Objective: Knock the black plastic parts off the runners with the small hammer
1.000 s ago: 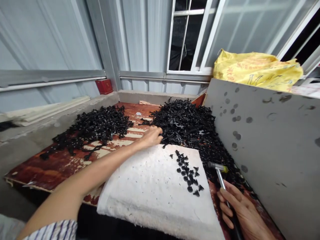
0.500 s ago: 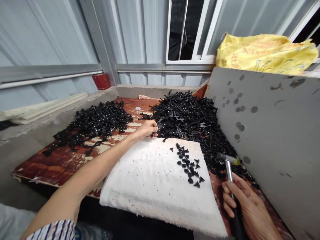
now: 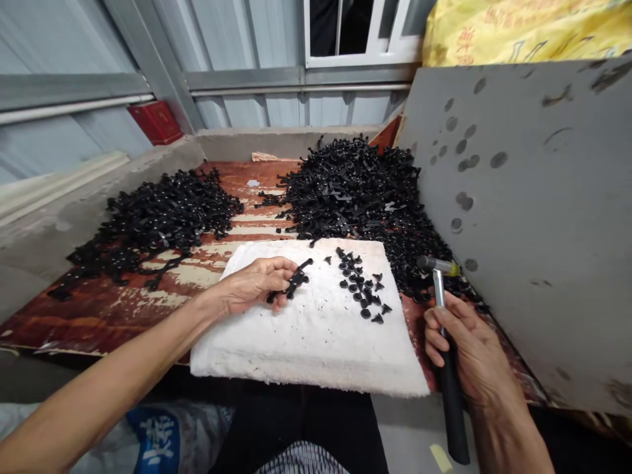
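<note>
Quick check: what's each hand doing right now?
Left hand: closed on a black part, above the white cloth.
Right hand: closed around the hammer.

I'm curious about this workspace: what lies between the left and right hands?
In the head view, from the left hand: the black part it grips, white cloth bearing disc-headed black pieces, then a strip of red-brown tabletop before the right hand.
</note>
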Demonstrator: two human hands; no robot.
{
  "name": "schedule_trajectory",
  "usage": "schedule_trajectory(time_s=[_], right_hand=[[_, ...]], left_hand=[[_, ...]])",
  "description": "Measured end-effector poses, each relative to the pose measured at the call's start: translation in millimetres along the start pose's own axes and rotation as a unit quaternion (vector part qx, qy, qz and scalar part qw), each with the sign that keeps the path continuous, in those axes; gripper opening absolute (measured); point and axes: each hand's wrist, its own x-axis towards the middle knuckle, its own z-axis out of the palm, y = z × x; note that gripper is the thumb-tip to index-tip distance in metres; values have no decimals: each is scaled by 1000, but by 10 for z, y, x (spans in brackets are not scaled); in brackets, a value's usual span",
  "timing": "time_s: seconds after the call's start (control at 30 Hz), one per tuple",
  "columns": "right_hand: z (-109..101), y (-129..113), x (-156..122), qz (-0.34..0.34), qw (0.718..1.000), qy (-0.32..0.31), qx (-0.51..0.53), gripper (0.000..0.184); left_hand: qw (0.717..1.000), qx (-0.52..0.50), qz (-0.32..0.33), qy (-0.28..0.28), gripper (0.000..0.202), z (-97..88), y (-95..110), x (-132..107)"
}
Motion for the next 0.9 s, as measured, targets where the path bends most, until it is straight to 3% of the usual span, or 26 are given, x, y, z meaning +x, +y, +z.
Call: schedule_trajectory(time_s=[0.2, 0.43, 0.6, 0.73, 0.9], right_hand=[[-19, -11, -2, 3, 1000, -8, -8, 45], [55, -78, -45, 0, 1000, -3, -3, 43], [63, -94, -60, 2, 1000, 4, -4, 44], [59, -81, -46, 3, 1000, 5, -6, 45], [26, -52, -28, 7, 1000, 5, -13, 50]], left_hand=[[994, -64, -42, -82, 36, 262, 22, 115], [999, -23, -10, -43, 27, 348, 6, 156], [998, -18, 1, -62, 27, 325, -15, 132], [999, -17, 22, -20, 20, 348, -2, 168], [998, -11, 5, 65, 14, 538, 31, 309]])
